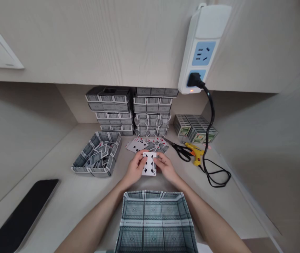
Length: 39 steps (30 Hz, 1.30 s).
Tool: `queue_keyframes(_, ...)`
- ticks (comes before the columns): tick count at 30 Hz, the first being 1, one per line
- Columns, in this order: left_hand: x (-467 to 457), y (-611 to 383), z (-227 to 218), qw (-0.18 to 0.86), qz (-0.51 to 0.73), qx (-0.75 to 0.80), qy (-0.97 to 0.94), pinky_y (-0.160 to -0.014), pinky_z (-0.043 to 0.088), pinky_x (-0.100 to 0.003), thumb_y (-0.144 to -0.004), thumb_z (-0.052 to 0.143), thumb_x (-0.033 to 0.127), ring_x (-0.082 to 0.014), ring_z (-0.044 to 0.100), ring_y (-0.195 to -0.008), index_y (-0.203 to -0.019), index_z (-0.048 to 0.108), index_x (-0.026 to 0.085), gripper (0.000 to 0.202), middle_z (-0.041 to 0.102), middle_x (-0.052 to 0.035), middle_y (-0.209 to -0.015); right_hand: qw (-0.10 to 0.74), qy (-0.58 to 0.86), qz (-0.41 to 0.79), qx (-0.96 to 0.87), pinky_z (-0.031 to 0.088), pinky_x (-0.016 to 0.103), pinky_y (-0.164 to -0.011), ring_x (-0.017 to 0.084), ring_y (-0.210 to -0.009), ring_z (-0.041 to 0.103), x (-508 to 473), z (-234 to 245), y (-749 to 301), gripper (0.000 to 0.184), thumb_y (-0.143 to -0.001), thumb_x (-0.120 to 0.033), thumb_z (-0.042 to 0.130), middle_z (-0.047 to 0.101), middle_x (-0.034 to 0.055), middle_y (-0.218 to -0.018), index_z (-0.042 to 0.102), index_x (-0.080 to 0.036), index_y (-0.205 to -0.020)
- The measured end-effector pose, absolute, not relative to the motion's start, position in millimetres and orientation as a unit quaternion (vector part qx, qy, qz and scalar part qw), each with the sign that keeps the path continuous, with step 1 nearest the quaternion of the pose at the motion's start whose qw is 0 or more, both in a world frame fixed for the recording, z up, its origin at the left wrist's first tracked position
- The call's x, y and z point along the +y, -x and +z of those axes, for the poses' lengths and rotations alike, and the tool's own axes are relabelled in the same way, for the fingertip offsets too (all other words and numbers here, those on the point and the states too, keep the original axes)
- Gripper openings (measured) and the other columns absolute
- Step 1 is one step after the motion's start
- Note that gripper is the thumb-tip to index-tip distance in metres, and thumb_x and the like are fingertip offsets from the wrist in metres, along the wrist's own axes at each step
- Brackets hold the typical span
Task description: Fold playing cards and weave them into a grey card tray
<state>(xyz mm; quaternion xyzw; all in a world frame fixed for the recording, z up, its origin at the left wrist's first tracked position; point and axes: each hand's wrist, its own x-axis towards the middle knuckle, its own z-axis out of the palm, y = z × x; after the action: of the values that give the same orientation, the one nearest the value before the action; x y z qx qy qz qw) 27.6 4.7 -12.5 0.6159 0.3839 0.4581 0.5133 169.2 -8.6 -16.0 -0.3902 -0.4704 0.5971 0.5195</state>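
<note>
Between both hands I hold a playing card point(149, 168), a six of spades, face up over the table. My left hand point(136, 164) pinches its left edge with the thumb on the face; my right hand point(166, 166) grips the right edge the same way. Whether more cards lie under it I cannot tell. Just beyond my fingers lies a spread of loose playing cards point(138, 144), some face up, some face down. Close to my body, between my forearms, stands a box made of playing cards point(155, 222), its patterned backs showing inside.
A tray made of cards point(113, 162) with loose cards in it sits left. Card boxes point(153, 105) are stacked at the back, near card packs point(201, 127). Scissors point(182, 151) and a yellow glue gun point(196, 153) with a cord lie right. A power strip point(205, 31) hangs above; a black slab point(23, 214) lies left.
</note>
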Motion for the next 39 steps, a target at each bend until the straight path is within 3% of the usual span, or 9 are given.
queue_keyframes(3,6.1,-30.1,-14.0,0.55,0.462,0.381,-0.582,-0.047,0.036,-0.017,-0.077,0.046,0.036,-0.0074,0.044,-0.053,-0.111,0.041,0.018,0.039,0.05,0.0025,-0.067,0.532,0.386,0.585,-0.476,0.039,0.022,-0.049,0.01,-0.05,0.048,-9.0,-15.0,-169.1,0.028,-0.069,-0.039,0.056,0.054,-0.0038,-0.06,0.048,-0.02,-0.088)
queue_keyframes(8,6.6,-32.3,-17.6,0.589,0.465,0.388,-0.535,-0.046,0.035,-0.017,-0.073,0.048,0.037,-0.0066,0.042,-0.05,-0.094,0.045,0.017,0.029,0.046,0.0048,-0.061,0.536,0.383,0.579,-0.481,0.037,0.021,-0.047,0.01,-0.049,0.046,-11.2,-12.8,-167.8,0.026,-0.071,-0.037,0.054,0.053,-0.0042,-0.058,0.046,-0.019,-0.088)
queue_keyframes(21,3.7,-32.1,-13.2,0.556,0.478,0.403,-0.547,-0.049,0.037,-0.018,-0.074,0.044,0.033,-0.0078,0.042,-0.053,-0.083,0.045,0.017,0.018,0.046,0.0042,-0.063,0.53,0.414,0.546,-0.499,0.035,0.021,-0.043,0.01,-0.045,0.043,-10.3,-18.9,-167.5,0.025,-0.074,-0.041,0.05,0.046,-0.0059,-0.054,0.041,-0.023,-0.088)
queue_keyframes(39,2.3,-33.7,-13.0,0.525,0.493,0.42,-0.552,-0.046,0.034,-0.017,-0.074,0.044,0.034,-0.0077,0.042,-0.051,-0.087,0.05,0.017,0.022,0.049,0.0029,-0.064,0.541,0.422,0.53,-0.499,0.037,0.021,-0.046,0.01,-0.051,0.045,-10.4,-17.7,-165.9,0.018,-0.072,-0.037,0.052,0.052,-0.0036,-0.065,0.044,-0.021,-0.075)
